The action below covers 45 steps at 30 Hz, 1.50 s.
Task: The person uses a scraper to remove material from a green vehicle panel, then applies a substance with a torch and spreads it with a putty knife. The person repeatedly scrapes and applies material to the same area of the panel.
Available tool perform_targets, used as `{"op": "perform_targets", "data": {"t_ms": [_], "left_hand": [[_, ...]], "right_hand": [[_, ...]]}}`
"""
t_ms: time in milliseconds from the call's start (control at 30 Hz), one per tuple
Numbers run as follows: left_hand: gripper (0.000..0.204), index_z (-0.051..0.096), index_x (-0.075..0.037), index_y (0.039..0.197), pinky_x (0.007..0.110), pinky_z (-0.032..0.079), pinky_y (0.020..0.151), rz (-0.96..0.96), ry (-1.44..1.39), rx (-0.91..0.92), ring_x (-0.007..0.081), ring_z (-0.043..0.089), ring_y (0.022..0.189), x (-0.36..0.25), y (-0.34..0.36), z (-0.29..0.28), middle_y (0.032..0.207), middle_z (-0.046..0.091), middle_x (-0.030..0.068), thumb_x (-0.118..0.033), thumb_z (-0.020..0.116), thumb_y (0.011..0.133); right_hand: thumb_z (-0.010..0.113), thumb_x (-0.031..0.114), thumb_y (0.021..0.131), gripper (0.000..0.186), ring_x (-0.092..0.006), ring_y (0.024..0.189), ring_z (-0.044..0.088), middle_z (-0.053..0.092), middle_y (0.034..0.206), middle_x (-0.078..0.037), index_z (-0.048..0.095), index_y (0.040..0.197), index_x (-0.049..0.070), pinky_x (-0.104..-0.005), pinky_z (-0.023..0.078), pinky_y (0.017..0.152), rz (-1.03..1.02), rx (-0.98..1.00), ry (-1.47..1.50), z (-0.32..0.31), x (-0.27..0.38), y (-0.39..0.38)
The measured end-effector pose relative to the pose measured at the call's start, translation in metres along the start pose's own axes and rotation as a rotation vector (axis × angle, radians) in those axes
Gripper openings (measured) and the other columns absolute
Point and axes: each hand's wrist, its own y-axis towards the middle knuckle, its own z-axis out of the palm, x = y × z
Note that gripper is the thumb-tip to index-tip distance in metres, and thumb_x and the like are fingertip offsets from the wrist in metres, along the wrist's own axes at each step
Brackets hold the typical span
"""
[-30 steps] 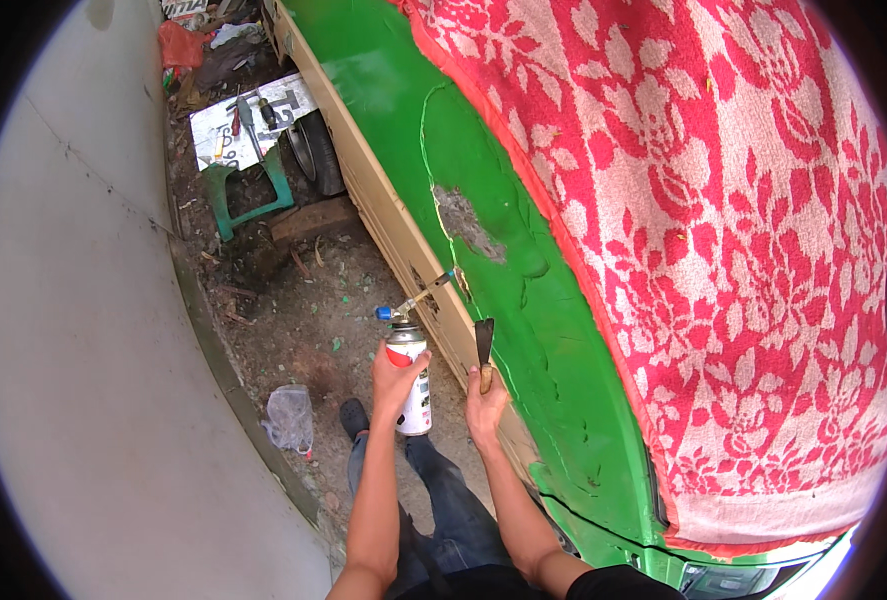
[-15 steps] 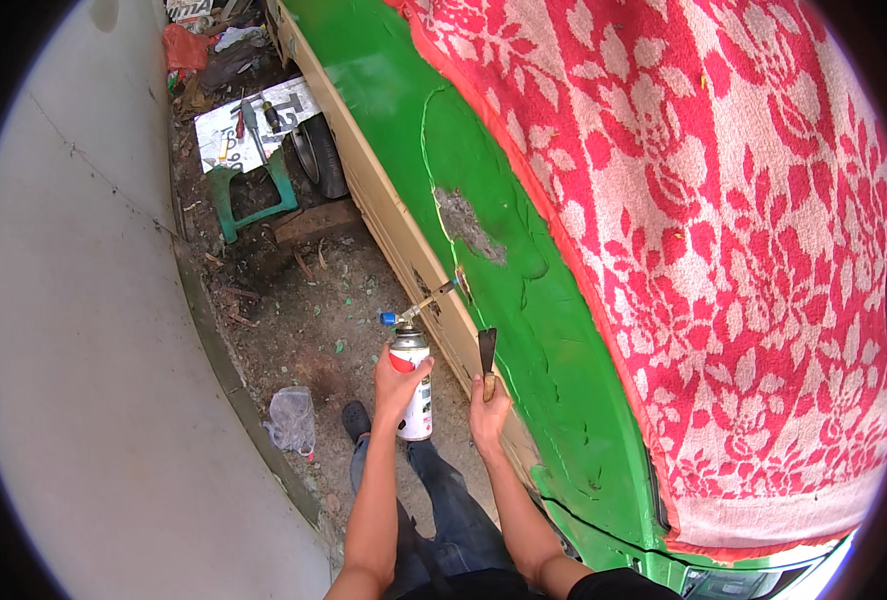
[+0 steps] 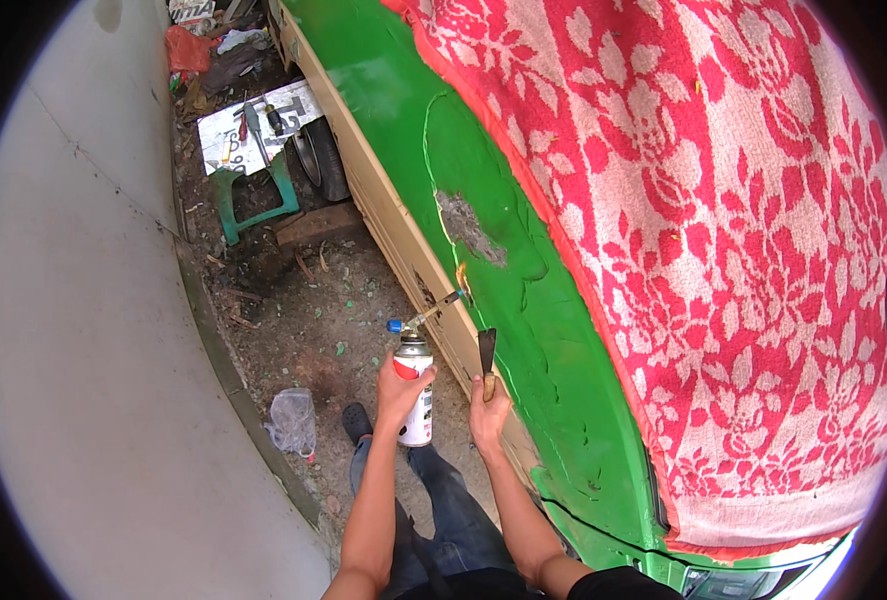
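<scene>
My left hand (image 3: 396, 392) is wrapped round the white and red can of a gas blowtorch (image 3: 417, 405). The torch has a blue knob, and its nozzle (image 3: 450, 299) points at the green car body panel (image 3: 553, 345). A small orange flame (image 3: 462, 275) licks the panel just beyond the nozzle. My right hand (image 3: 489, 412) grips the wooden handle of a scraper (image 3: 487, 352), its dark blade pointing up beside the panel. A light line and ripples run along the green paint, and a bare grey patch (image 3: 471, 230) lies above the flame.
A pink and red floral towel (image 3: 703, 250) covers the car's upper right. A beige lower strip (image 3: 393, 220) edges the panel. Tools lie on a white plate (image 3: 238, 125) by a green stool frame (image 3: 225, 205) and a wheel (image 3: 325, 165). A pale wall (image 3: 83, 330) stands left; a plastic bag (image 3: 291, 420) lies near my foot.
My left hand has shifted the blowtorch slightly right and down. The orange flame on the panel looks larger. My right hand and the scraper stay nearly still.
</scene>
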Motion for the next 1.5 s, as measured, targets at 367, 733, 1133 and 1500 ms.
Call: {"op": "perform_targets", "data": {"t_ms": [367, 733, 1133, 1500], "left_hand": [[0.044, 0.061, -0.002, 0.107, 0.034, 0.053, 0.075, 0.141, -0.036, -0.198, 0.0175, 0.066, 0.079, -0.034, -0.036, -0.056, 0.092, 0.071, 0.0094, -0.018, 0.086, 0.074], [0.076, 0.042, -0.005, 0.134, 0.036, 0.050, 0.089, 0.306, -0.032, -0.209, 0.0219, 0.060, 0.103, -0.059, -0.103, -0.085, 0.115, 0.060, 0.0132, -0.009, 0.084, 0.071], [0.078, 0.049, -0.003, 0.128, 0.045, 0.048, 0.092, 0.510, 0.641, -0.461, 0.0385, 0.057, 0.109, -0.107, -0.226, -0.045, 0.116, 0.053, 0.0191, -0.010, 0.085, 0.059], [0.076, 0.049, -0.005, 0.130, 0.046, 0.047, 0.090, 0.510, 0.963, -0.524, 0.0377, 0.061, 0.107, -0.098, -0.299, -0.022, 0.115, 0.063, 0.0176, -0.005, 0.082, 0.062]], "right_hand": [[0.064, 0.027, 0.096, 0.032, -0.0271, 0.053, 0.048, 0.050, 0.060, -0.020, 0.059, 0.085, -0.003, -0.0439, 0.044, 0.057, 0.010, 0.092, -0.023, -0.018, 0.020, -0.010], [0.061, 0.032, 0.099, 0.039, -0.0297, 0.058, 0.054, 0.054, 0.065, -0.017, 0.054, 0.082, -0.002, -0.0453, 0.044, 0.062, -0.082, 0.248, 0.122, -0.056, 0.071, -0.033], [0.072, 0.029, 0.093, 0.035, -0.0084, 0.057, 0.045, 0.052, 0.064, -0.001, 0.055, 0.079, 0.002, -0.0289, 0.039, 0.051, -0.339, 0.411, 0.445, -0.134, 0.143, -0.091], [0.077, 0.033, 0.084, 0.039, -0.0384, 0.064, 0.066, 0.063, 0.066, -0.020, 0.062, 0.086, -0.002, -0.0448, 0.050, 0.061, -0.447, 0.398, 0.212, -0.183, 0.125, -0.130]]}}
